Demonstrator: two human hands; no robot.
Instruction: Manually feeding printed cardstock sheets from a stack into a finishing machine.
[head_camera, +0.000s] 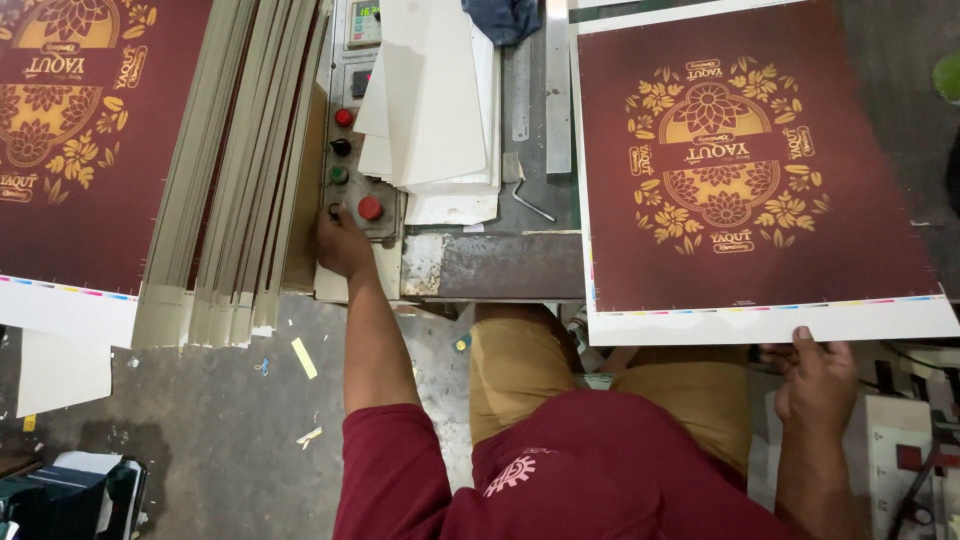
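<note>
The right hand (815, 375) is gripping the near white margin of the printed sheet (750, 180), thumb lying on top of the edge and the other fingers curled beneath it, so the sheet is stretching away from the hand across the tabletop (500, 265). The sheet is dark maroon with a gold floral emblem, and a thin colour strip is running along its near border just beyond the thumb.

To the left of that sheet, the left hand (342, 240) is resting against the lower edge of a control panel (355, 140), fingers bent, fingertips touching the panel beside a red round button (370, 208). Smaller red, black and green buttons are sitting farther up the panel.

Left of the panel, a stack of upright boards (235, 170) is leaning, and beyond it another maroon sheet (85, 130) is lying. Between the panel and the held sheet, a pile of white cards (435, 100) is lying farther back.
</note>
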